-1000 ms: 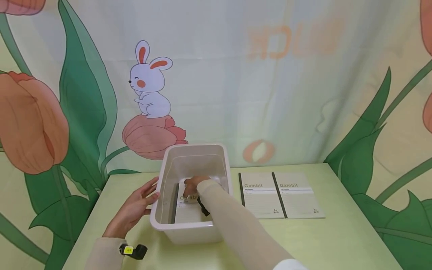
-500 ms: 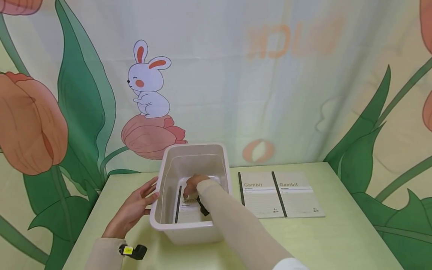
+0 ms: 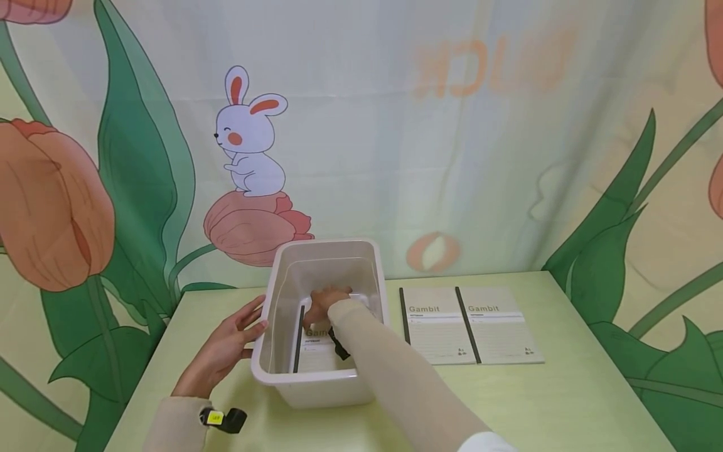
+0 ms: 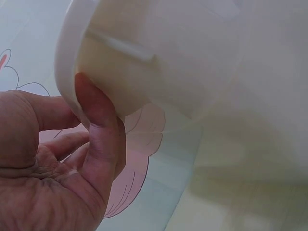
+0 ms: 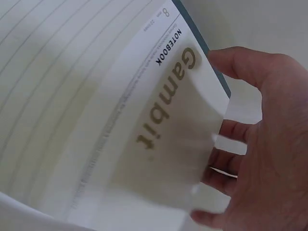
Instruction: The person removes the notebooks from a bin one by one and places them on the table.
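A pale plastic bin (image 3: 322, 394) stands on the table. My left hand (image 3: 223, 342) holds the bin's left rim. In the left wrist view, the thumb and curled fingers (image 4: 98, 110) pinch that rim from both sides. Inside the bin lies a notebook (image 3: 319, 359) with a dark spine and "Gambit" on its cover. My right hand (image 3: 324, 304) reaches down into the bin and grips the notebook's top end. The right wrist view has the thumb (image 5: 240, 62) on the cover beside the spine, while the other fingertips pass behind the top edge of the cover.
Two more Gambit notebooks, a left one (image 3: 435, 339) and a right one (image 3: 499, 339), lie side by side on the light green table (image 3: 542, 402), right of the bin. A printed curtain (image 3: 350, 157) with a rabbit and tulips hangs directly behind the table.
The notebook in the bin has shifted slightly to the right, and my right hand has shifted and spread a little over its top end. My left hand and the bin have stayed put.
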The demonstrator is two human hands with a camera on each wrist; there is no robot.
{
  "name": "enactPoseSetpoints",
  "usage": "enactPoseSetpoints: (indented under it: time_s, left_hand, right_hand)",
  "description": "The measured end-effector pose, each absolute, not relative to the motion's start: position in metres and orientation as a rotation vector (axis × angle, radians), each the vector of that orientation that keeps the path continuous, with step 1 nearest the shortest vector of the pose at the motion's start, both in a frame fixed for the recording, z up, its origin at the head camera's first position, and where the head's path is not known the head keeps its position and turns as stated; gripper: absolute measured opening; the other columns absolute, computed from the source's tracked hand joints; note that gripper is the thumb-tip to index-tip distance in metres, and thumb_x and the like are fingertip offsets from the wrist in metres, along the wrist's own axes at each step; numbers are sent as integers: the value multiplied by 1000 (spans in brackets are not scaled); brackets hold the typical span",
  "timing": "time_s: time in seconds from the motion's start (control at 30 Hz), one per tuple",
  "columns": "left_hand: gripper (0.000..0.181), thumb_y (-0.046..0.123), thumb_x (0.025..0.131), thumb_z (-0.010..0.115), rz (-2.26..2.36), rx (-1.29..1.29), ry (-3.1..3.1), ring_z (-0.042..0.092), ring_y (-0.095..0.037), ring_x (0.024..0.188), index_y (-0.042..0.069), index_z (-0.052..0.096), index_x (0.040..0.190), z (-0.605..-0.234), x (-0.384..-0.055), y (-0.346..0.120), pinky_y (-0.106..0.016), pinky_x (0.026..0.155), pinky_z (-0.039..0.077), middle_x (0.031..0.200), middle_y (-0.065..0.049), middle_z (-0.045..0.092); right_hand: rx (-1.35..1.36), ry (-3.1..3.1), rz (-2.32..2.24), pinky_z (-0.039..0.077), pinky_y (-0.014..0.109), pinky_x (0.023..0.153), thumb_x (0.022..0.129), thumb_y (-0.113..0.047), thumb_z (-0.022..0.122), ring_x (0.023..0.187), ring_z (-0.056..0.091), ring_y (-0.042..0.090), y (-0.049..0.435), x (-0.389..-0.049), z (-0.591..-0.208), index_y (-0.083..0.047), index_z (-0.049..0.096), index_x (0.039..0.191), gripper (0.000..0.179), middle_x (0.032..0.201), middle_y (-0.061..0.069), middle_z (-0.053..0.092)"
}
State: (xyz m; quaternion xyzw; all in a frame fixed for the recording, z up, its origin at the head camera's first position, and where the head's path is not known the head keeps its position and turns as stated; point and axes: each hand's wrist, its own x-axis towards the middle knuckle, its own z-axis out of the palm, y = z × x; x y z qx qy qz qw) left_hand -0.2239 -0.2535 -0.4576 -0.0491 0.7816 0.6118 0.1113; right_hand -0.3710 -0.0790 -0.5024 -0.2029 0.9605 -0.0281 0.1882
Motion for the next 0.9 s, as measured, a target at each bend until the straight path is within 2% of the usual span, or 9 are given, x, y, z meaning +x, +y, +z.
enactPoseSetpoints:
  time_s: [0.1, 0.17, 0.37, 0.5, 0.7, 0.9]
  left_hand:
    - [70, 26, 100, 56, 1793, -132, 2296, 39, -45, 140, 30, 16, 159, -459, -223, -254, -48, 96, 54, 165, -9, 18]
    - [70, 27, 101, 55, 1791, -127, 2299, 40, -45, 140, 30, 16, 158, -460, -222, -254, -48, 95, 54, 165, -9, 19]
    - [70, 28, 101, 55, 1783, -128, 2306, 41, -45, 139, 31, 16, 158, -459, -222, -255, -48, 95, 54, 166, -8, 18]
    - [70, 28, 101, 55, 1783, -133, 2298, 40, -45, 139, 31, 16, 158, -458, -221, -255, -49, 96, 54, 166, -8, 17]
    - [70, 28, 100, 56, 1786, -131, 2302, 40, -45, 140, 32, 16, 158, -459, -222, -255, -47, 94, 55, 166, -6, 17]
    - [70, 28, 101, 54, 1777, -103, 2306, 40, -46, 139, 32, 14, 158, -458, -224, -256, -48, 95, 54, 166, -8, 16]
  right_hand:
    - [-565, 2668, -116, 51, 43, 92, 73, -50, 74, 103, 59, 16, -78, -371, -503, -22, 59, 122, 58, 119, 1, 65]
    - [-544, 2621, -151, 52, 37, 91, 73, -48, 74, 105, 58, 15, -77, -372, -505, -23, 58, 126, 61, 121, -1, 65]
    - [-475, 2576, -216, 45, 44, 101, 71, -55, 72, 111, 57, 15, -80, -373, -506, -27, 50, 136, 74, 128, -4, 63]
    - [-499, 2595, -259, 44, 45, 101, 71, -58, 71, 105, 56, 14, -80, -366, -499, -27, 53, 133, 72, 123, -4, 64]
    - [-504, 2655, -267, 45, 42, 94, 72, -65, 69, 100, 57, 14, -83, -366, -497, -27, 57, 130, 70, 117, -5, 66]
    - [-513, 2847, -279, 42, 46, 101, 69, -73, 66, 113, 55, 16, -91, -389, -515, -30, 60, 124, 70, 120, -6, 63]
